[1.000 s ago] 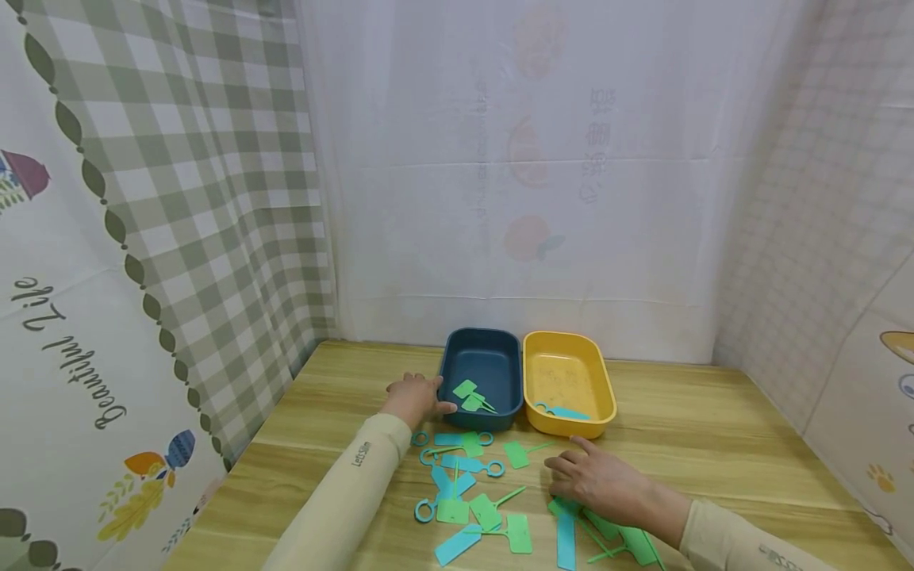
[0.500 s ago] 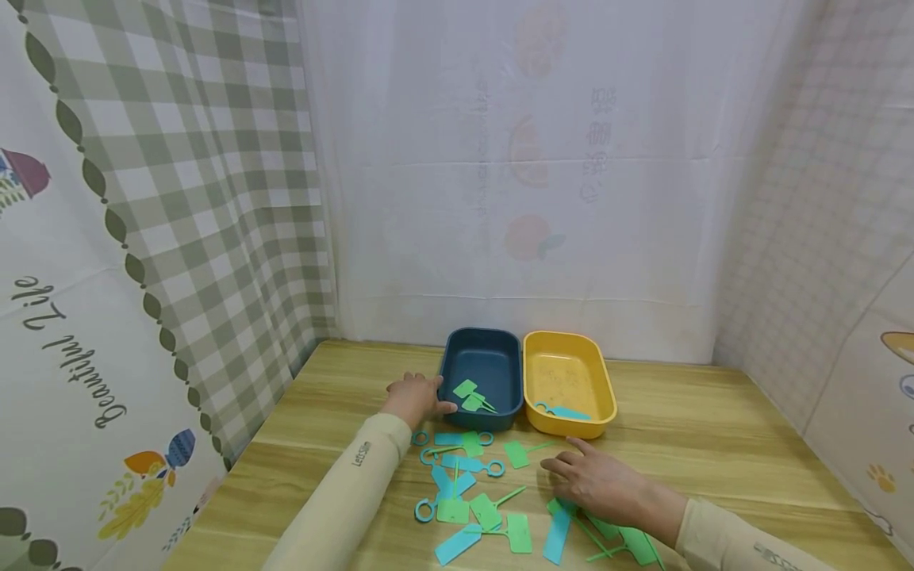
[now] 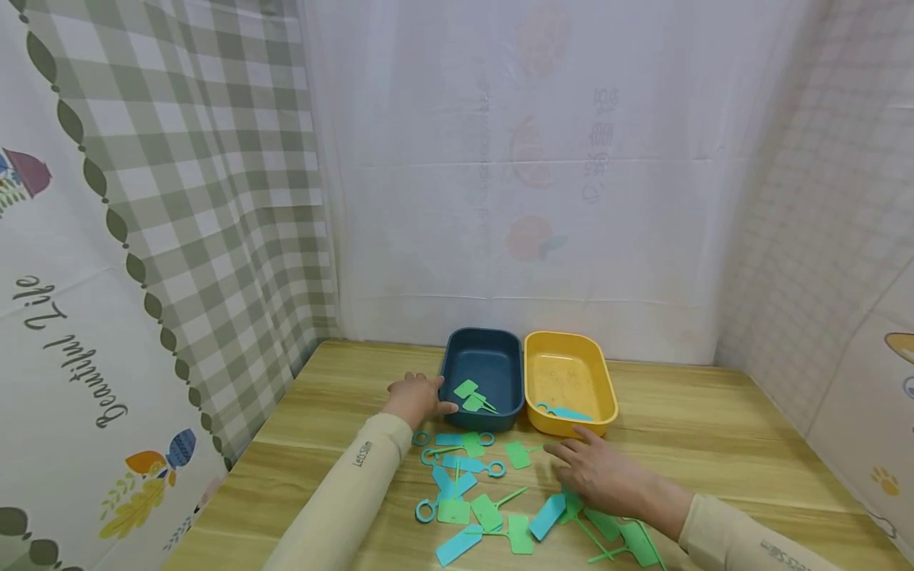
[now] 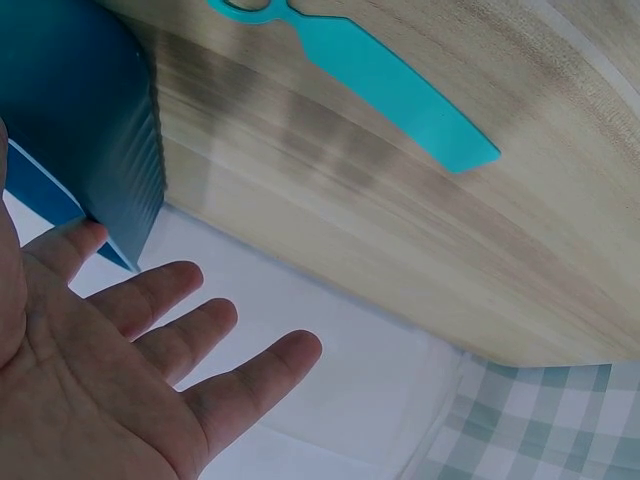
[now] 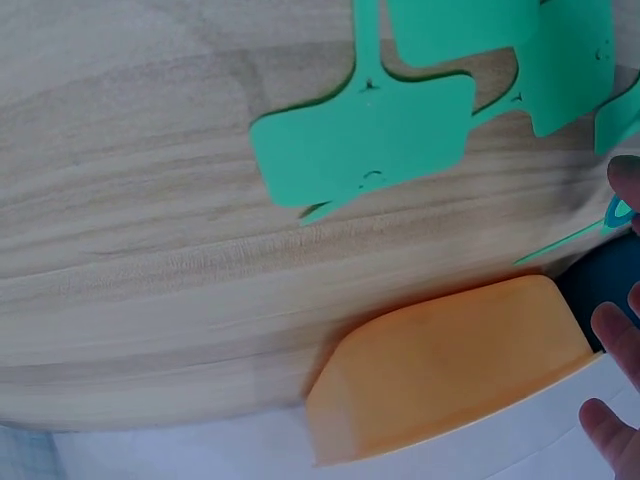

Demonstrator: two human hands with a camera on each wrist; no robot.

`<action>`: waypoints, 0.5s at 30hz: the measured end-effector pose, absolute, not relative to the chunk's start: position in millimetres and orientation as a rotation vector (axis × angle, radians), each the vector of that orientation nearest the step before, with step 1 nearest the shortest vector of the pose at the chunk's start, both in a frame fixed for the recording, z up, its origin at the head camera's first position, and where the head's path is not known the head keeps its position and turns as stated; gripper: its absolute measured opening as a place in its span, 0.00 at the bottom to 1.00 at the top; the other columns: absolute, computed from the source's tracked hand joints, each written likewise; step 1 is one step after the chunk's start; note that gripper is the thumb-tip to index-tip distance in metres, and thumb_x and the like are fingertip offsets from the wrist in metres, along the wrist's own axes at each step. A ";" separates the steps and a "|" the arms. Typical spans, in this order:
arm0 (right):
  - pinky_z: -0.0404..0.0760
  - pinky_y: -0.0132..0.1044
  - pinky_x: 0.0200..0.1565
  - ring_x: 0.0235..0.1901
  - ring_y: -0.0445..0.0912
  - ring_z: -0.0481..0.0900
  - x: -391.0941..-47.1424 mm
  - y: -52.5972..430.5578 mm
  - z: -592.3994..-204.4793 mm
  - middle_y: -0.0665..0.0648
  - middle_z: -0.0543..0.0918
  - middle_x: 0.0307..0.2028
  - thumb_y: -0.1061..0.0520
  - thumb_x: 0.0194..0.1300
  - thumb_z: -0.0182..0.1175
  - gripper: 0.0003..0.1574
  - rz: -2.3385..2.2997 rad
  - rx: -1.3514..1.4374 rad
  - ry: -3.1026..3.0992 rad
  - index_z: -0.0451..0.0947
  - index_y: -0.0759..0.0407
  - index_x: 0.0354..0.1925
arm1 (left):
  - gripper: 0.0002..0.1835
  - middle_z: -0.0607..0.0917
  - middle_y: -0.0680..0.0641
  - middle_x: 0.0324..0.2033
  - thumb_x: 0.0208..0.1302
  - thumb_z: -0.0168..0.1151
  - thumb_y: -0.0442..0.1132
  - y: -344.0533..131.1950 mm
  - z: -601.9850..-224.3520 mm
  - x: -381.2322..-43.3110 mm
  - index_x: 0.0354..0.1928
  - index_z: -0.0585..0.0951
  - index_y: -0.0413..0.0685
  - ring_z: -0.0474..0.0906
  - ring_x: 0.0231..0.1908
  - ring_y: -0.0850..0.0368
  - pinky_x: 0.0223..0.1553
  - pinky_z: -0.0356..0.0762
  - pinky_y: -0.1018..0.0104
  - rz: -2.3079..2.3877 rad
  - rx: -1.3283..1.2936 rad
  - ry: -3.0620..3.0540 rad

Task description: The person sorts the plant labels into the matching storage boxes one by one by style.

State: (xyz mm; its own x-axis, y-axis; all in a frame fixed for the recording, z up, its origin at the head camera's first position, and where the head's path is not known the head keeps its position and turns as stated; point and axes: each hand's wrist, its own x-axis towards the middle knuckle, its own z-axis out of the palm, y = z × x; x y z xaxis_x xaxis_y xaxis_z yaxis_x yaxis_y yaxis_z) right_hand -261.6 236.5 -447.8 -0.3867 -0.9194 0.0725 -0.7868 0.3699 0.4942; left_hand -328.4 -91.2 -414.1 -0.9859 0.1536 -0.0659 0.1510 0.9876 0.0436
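The right grip (image 3: 600, 478) is narrow, pinching one blue tag (image 3: 547, 517); left of it on the bench (image 3: 357, 369) lie five green tags (image 3: 517, 455), beyond it one yellow bin (image 3: 567, 373) with another blue tag (image 3: 568, 413). The wide left grip (image 3: 416, 399) touches one navy bin (image 3: 485, 365) holding two green tags (image 3: 466, 388)
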 end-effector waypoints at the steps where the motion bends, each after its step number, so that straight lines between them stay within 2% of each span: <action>1: 0.75 0.56 0.56 0.52 0.52 0.79 -262.2 236.1 -446.9 0.56 0.79 0.56 0.50 0.47 0.75 0.17 -0.550 1.483 -2.307 0.84 0.49 0.37 | 0.40 0.77 0.36 0.60 0.63 0.58 0.68 -91.2 -414.1 -328.4 0.70 0.72 0.54 0.71 0.60 0.36 0.52 0.73 0.35 0.058 0.235 3.062; 11: 0.71 0.61 0.57 0.53 0.52 0.78 -267.2 233.9 -436.5 0.57 0.79 0.56 0.42 0.45 0.76 0.20 -0.542 1.357 -2.356 0.83 0.50 0.33 | 0.40 0.78 0.37 0.59 0.63 0.57 0.69 -90.5 -413.6 -327.8 0.70 0.72 0.55 0.72 0.59 0.37 0.52 0.75 0.36 0.020 0.232 3.066; 15: 0.71 0.62 0.56 0.52 0.53 0.77 -269.6 234.6 -430.5 0.58 0.78 0.56 0.41 0.44 0.78 0.21 -0.503 1.325 -2.346 0.84 0.51 0.32 | 0.39 0.78 0.37 0.59 0.63 0.58 0.68 -90.6 -413.5 -327.4 0.70 0.72 0.54 0.72 0.59 0.37 0.51 0.75 0.36 0.026 0.233 3.068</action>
